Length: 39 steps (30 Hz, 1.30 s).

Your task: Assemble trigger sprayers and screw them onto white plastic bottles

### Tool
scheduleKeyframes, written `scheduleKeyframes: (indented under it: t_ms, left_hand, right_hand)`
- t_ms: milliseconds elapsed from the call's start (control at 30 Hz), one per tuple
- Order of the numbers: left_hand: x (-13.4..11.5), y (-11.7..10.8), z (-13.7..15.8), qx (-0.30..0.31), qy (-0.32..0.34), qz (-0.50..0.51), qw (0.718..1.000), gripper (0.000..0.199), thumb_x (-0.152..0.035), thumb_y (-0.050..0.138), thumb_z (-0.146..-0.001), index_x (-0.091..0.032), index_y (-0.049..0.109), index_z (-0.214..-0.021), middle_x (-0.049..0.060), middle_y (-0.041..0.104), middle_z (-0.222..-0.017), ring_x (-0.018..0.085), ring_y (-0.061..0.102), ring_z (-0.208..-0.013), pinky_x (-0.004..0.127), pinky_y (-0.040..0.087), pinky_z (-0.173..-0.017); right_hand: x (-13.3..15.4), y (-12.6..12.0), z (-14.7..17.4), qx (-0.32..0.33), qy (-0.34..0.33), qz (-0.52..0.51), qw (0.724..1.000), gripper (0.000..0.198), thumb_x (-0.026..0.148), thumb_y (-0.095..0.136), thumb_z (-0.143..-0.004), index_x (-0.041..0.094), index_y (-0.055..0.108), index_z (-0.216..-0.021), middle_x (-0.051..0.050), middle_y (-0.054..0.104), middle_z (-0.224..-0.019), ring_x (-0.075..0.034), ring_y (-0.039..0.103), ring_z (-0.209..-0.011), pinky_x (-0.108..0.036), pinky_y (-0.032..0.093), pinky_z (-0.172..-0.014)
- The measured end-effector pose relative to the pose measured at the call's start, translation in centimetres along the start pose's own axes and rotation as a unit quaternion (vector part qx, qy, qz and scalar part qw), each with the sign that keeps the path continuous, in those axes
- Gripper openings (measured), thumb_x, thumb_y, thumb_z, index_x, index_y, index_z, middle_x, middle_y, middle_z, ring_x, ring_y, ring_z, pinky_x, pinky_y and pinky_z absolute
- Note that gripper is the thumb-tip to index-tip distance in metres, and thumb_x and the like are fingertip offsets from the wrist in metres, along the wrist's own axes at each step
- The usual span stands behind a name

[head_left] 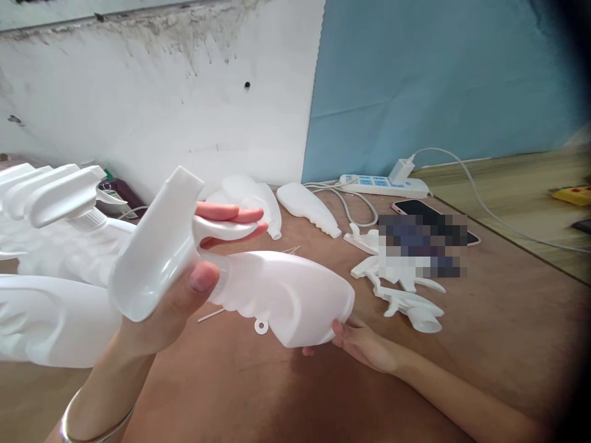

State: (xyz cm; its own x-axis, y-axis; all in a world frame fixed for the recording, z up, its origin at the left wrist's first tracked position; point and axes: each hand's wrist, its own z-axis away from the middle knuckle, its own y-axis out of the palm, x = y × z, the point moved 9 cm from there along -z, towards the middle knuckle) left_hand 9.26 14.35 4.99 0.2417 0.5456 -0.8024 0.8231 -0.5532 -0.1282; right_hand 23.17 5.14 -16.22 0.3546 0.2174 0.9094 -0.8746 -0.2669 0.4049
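Note:
A white spray bottle (pixel 295 298) lies tilted on its side in the air over the table, its base to the right. Its white trigger head (pixel 159 252) points up at the neck end. My left hand (pixel 184 295) is closed around the head and neck, thumb in front, with its fingers stretched past the trigger. At the base of the bottle, my right hand (pixel 360 344) grips the lower edge between thumb and fingers. Below the bottle, a small white washer (pixel 261 326) and a thin white tube (pixel 211 315) lie on the brown table (pixel 221 394).
Several assembled white spray bottles (pixel 50 320) crowd the left side. Headless bottles (pixel 309 206) lie at the back. Loose trigger heads (pixel 409 301) sit at right, near a phone (pixel 434 221) and a pixelated patch. A power strip (pixel 383 186) with cables runs along the wall.

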Motion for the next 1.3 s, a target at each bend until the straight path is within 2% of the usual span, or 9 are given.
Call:
scheduleKeyframes:
  t_ms: [200,367,467,700,800,900,967,1133,1300]
  left_hand:
    - [-0.7,-0.8,-0.3,-0.050,0.000,-0.161,0.986,0.021,-0.038,0.061,-0.076,-0.022,0.063,-0.090,0.003,0.060,-0.107,0.020,0.061,-0.088,0.030,0.052,-0.071]
    - [-1.0,-3.1,0.1,-0.128,-0.016,-0.282,0.951,0.042,-0.037,0.079,-0.052,-0.019,0.060,-0.086,-0.002,0.058,-0.078,0.009,0.051,-0.058,0.019,0.041,-0.046]
    - [0.9,-2.6,0.4,-0.116,-0.095,-0.249,0.957,0.039,-0.035,0.078,-0.053,-0.019,0.059,-0.083,-0.004,0.058,-0.070,0.009,0.052,-0.056,0.019,0.043,-0.048]
    - [7.1,5.7,2.2,0.058,-0.257,-0.040,0.964,0.029,-0.029,0.067,-0.069,-0.017,0.057,-0.094,0.003,0.067,-0.089,0.018,0.063,-0.083,0.029,0.053,-0.073]
    - [7.8,5.2,1.8,0.035,-0.248,-0.059,0.966,0.030,-0.033,0.066,-0.069,-0.016,0.055,-0.091,0.004,0.066,-0.090,0.018,0.063,-0.082,0.029,0.053,-0.071]
    - [7.1,1.6,0.7,-0.039,-0.212,-0.153,0.964,0.035,-0.039,0.067,-0.065,-0.015,0.055,-0.088,0.004,0.066,-0.087,0.019,0.064,-0.077,0.028,0.053,-0.064]
    - [6.0,-1.6,-0.1,-0.105,-0.178,-0.287,0.935,0.038,-0.042,0.066,-0.063,-0.016,0.053,-0.087,0.004,0.065,-0.083,0.019,0.064,-0.071,0.028,0.052,-0.060]
    - [4.9,-6.1,-1.5,-0.162,-0.151,-0.594,0.774,0.056,-0.044,0.061,-0.063,-0.013,0.042,-0.106,0.006,0.063,-0.076,0.029,0.063,-0.074,0.038,0.048,-0.065]
    - [8.0,-7.0,-1.8,-0.103,-0.216,-0.648,0.723,0.066,-0.042,0.056,-0.066,-0.009,0.029,-0.116,0.010,0.063,-0.080,0.035,0.061,-0.080,0.042,0.046,-0.068]
  right_hand:
    - [0.5,0.0,-0.6,-0.046,0.004,-0.061,0.997,0.057,0.055,0.059,-0.073,0.020,0.049,-0.117,-0.011,0.062,-0.104,-0.023,0.060,-0.086,-0.042,0.045,-0.077]
    - [0.5,-0.8,-0.7,-0.085,0.000,-0.106,0.991,0.052,0.053,0.059,-0.074,0.017,0.054,-0.111,-0.010,0.065,-0.091,-0.019,0.061,-0.073,-0.038,0.046,-0.073]
    - [0.5,-1.5,-0.6,-0.109,-0.013,-0.128,0.986,0.046,0.050,0.058,-0.076,0.018,0.055,-0.108,-0.010,0.064,-0.095,-0.018,0.060,-0.076,-0.033,0.047,-0.069]
    - [0.4,-1.9,-0.7,-0.122,-0.029,-0.136,0.983,0.040,0.046,0.063,-0.073,0.021,0.055,-0.103,-0.006,0.064,-0.091,-0.016,0.061,-0.072,-0.030,0.047,-0.067]
    - [0.9,-1.6,-0.8,-0.116,-0.033,-0.129,0.984,0.036,0.045,0.063,-0.073,0.019,0.057,-0.097,-0.005,0.064,-0.084,-0.017,0.061,-0.075,-0.031,0.047,-0.069]
    - [1.3,-0.7,-1.0,-0.076,-0.017,-0.111,0.991,0.043,0.043,0.066,-0.071,0.019,0.053,-0.105,-0.009,0.062,-0.102,-0.017,0.061,-0.079,-0.032,0.046,-0.073]
    - [1.6,-0.4,-1.1,-0.063,-0.008,-0.105,0.992,0.050,0.042,0.066,-0.072,0.020,0.048,-0.113,-0.013,0.055,-0.117,-0.016,0.061,-0.080,-0.033,0.045,-0.074]
    - [1.6,-0.4,-1.1,-0.057,-0.009,-0.092,0.994,0.048,0.042,0.063,-0.075,0.019,0.046,-0.113,-0.014,0.058,-0.112,-0.016,0.061,-0.078,-0.033,0.044,-0.075]
    - [1.4,-0.5,-1.0,-0.062,-0.006,-0.092,0.994,0.048,0.043,0.064,-0.074,0.018,0.048,-0.112,-0.011,0.060,-0.105,-0.015,0.060,-0.077,-0.033,0.044,-0.074]
